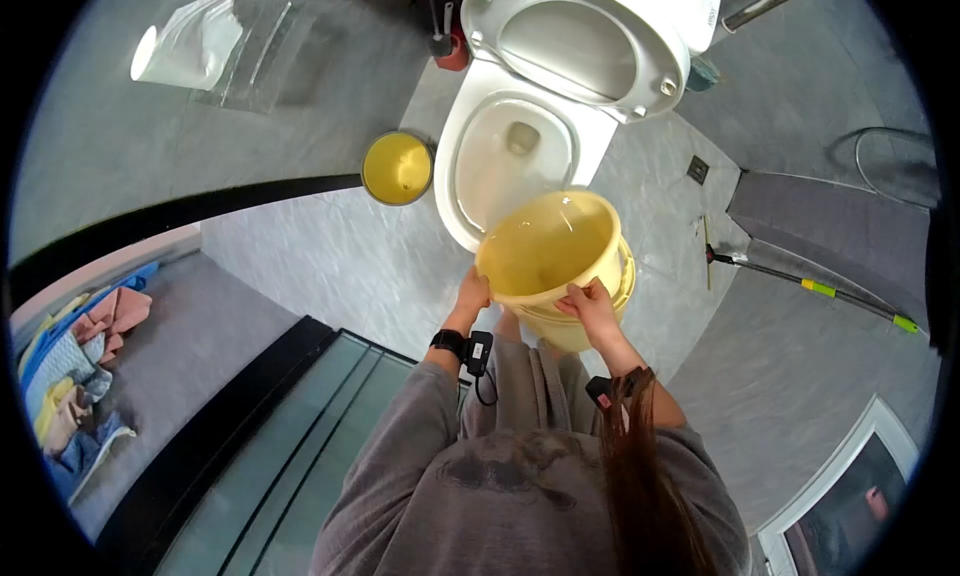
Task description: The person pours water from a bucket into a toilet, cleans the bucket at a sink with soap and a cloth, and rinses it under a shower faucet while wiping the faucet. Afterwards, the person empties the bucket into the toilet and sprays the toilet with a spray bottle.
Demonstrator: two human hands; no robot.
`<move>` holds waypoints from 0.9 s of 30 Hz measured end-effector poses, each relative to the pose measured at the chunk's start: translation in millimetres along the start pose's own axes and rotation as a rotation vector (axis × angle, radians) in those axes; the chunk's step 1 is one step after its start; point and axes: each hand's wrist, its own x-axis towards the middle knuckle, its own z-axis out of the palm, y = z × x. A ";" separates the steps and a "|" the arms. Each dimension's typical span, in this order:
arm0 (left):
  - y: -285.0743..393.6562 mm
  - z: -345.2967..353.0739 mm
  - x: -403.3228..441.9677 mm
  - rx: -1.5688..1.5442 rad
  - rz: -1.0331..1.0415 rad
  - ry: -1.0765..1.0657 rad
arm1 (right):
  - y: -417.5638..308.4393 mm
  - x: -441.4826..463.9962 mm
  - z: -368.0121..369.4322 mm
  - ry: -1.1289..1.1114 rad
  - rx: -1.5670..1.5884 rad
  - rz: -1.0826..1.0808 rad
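Note:
A yellow bucket (545, 251) is in both my hands, its mouth tilted toward the toilet bowl (470, 226) and overlapping its front rim in view. My left hand (473, 292) grips the bucket's rim on the left side. Closed on the near rim, my right hand (592, 306) has its thumb and fingers pinched over the edge. Another yellow edge (628, 276) shows below and to the right; I cannot tell whether it is a second bucket or part of the same one. Inside the toilet, the lid and seat (575, 51) are raised.
A small yellow-lined bin (398, 169) stands left of the toilet. Behind it, a toilet brush sits in a red holder (453, 53). A long-handled tool (815, 288) leans at the right. Cloths (85, 361) hang at far left; a paper roll (190, 44) is at upper left.

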 end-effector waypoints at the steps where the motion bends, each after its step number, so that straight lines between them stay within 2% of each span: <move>1: -2.3 -0.3 0.0 0.005 0.008 0.026 | -1.1 -1.5 2.2 0.000 -0.008 0.013; 5: 0.6 0.7 1.5 0.023 -0.016 0.061 | -2.4 -2.2 5.3 0.040 -0.005 0.004; 10: 4.2 2.9 -0.8 0.152 0.065 0.136 | -4.0 -2.8 7.0 0.044 -0.017 0.009; 14: 6.0 -4.1 9.7 0.115 0.075 0.062 | -5.1 5.6 9.7 0.052 -0.047 -0.055; 23: 12.6 -16.5 33.5 0.143 -0.068 0.036 | -23.7 16.7 27.5 -0.034 -0.042 -0.074; 27: -4.4 -29.5 48.7 -0.091 -0.084 -0.030 | -29.5 21.1 43.6 -0.056 -0.054 -0.119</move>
